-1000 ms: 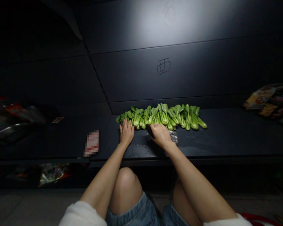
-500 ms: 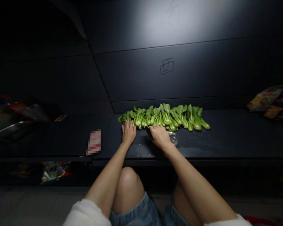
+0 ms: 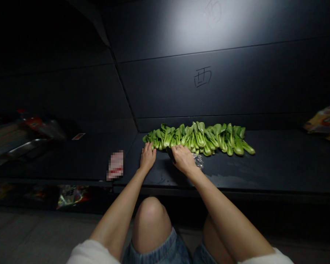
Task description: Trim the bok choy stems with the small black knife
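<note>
A row of green bok choy [image 3: 200, 138] lies along the back of a dark shelf [image 3: 264, 168]. My left hand [image 3: 147, 157] rests flat at the row's left end, fingers stretched out and touching the stems. My right hand [image 3: 183, 158] is curled at the stems near the middle-left of the row, with a dark object [image 3: 169, 154] sticking out beside it; I cannot make out what it is. A crumpled clear plastic piece [image 3: 198, 160] lies just right of my right hand.
A small red and white pack [image 3: 115, 170] lies on the shelf to the left. Metal trays and packets [image 3: 22, 135] sit at far left, colourful packets [image 3: 326, 121] at far right. A dark back panel bears a chalked character [image 3: 202, 77]. My knees are below the shelf edge.
The view has drifted left, so everything sits a little further right. Both hands stay at the bok choy row; the right hand has edged slightly closer to the stems.
</note>
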{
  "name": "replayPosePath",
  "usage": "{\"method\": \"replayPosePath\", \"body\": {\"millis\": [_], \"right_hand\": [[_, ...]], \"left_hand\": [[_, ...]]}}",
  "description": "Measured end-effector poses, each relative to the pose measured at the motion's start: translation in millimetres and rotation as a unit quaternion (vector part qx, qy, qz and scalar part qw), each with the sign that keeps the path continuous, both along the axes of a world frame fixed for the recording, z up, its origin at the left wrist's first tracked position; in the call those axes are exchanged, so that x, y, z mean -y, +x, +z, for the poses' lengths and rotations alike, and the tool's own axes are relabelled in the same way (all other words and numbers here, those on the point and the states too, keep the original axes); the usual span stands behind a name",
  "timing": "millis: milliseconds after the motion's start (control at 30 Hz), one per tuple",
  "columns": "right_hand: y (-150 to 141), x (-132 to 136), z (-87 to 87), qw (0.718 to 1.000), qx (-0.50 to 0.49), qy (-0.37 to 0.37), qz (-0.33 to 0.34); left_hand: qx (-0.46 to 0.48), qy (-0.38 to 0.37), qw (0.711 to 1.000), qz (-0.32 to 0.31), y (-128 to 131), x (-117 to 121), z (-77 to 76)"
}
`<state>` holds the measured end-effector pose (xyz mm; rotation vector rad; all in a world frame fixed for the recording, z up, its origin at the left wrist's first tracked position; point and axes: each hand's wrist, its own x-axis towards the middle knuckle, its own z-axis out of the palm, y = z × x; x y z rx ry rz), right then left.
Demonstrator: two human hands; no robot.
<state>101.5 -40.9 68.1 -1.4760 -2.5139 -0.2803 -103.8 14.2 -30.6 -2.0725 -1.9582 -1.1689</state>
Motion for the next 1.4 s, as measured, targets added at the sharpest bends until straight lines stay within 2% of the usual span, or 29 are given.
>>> {"method": "replayPosePath", "body": {"millis": [267,467,867,1067,1233,1400], "right_hand": [[-13.4,-1.5,-0.2,1.000,-0.003,-0.003,0.014],[-21.3,1.3,-1.7,1.000,0.009,0.000,0.025],[-31.4,0.5,-1.3,0.999,0.005,-0.010,0.053],[-35.5,3.4,-0.4,0.998,0.021,-0.005,0.065],[-37.6,0.7,-2.3,0.998,0.013,-0.011,0.064],[-38.4,3.9,-4.2,0.999,0.002,0.000,0.044]], "left_hand": [[0.011,-0.008,1.000,0.000,-0.3,-0.1,-6.0],[0.022,-0.020,0.999,0.030,-0.3,2.1,-3.7],[0.081,-0.101,0.991,0.045,-1.0,4.2,1.5],[0.089,-0.066,0.993,0.031,-3.3,0.5,-2.8],[0.082,-0.071,0.994,0.027,-4.5,-1.3,-4.7],[0.075,-0.056,0.995,0.018,-2.9,-0.1,-6.0]]}}
